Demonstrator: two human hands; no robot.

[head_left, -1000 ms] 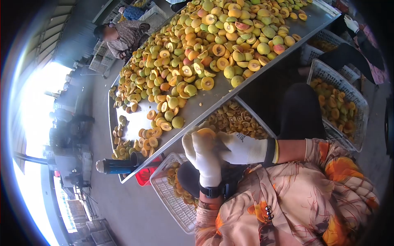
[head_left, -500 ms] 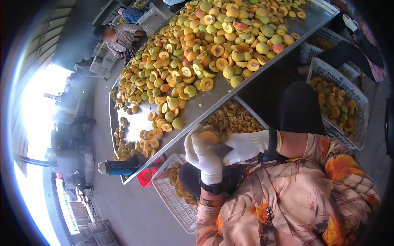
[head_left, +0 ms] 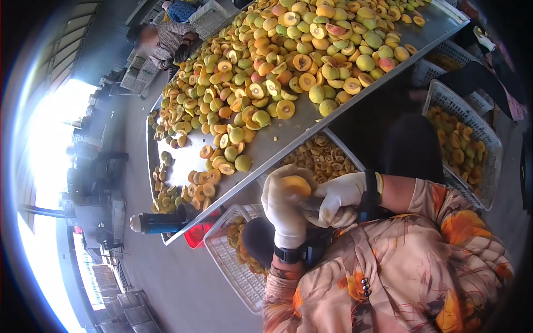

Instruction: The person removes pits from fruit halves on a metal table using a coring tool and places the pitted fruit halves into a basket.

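My left hand (head_left: 286, 208), in a white glove with a black band at the wrist, is closed around a yellow-orange peach half (head_left: 296, 186). My right hand (head_left: 340, 200), gloved as well, has its fingers curled round a dark, slim tool (head_left: 312, 204) that points at the fruit. Blur hides the tool's tip and exact kind. Both hands are close together over my lap, just off the table's near edge. Below them sits a crate of small cut fruit pieces (head_left: 322, 158), partly covered by my hands.
A metal table (head_left: 272, 147) with a raised rim bears a big heap of halved peaches (head_left: 261, 89). White crates of fruit stand at left (head_left: 239, 283) and right (head_left: 491, 144). A blue cylinder (head_left: 158, 223) and a red container (head_left: 195, 236) are by the table corner. Another person (head_left: 166, 47) works across.
Both hands have shifted slightly; my left hand has turned so more of the peach half shows. My right fingers have curled further round the dark tool. The view has shifted a little.
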